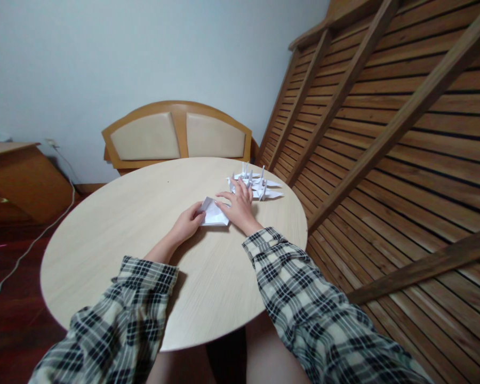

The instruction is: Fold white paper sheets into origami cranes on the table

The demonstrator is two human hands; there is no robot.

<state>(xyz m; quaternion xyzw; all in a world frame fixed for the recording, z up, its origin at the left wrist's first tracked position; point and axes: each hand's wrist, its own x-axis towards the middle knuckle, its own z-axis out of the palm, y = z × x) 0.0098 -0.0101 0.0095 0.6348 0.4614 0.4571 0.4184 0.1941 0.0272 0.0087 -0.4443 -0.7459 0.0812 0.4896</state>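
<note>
We have the round tabletop (116, 229) across the middle of the frame. Right of centre on it stand several paper cranes (263, 194), seemingly fully folded. Near the centre, our left hand (189, 221) has its fingers clamped on the folded paper (215, 215); our right hand (240, 207) spreads its fingers apart at the paper's right side. That piece looks only partly folded, its shaping left unfinished.

The bottom edge crops both sleeves (304, 288); the right hand (240, 205) partly covers paper cranes (263, 193).
</note>
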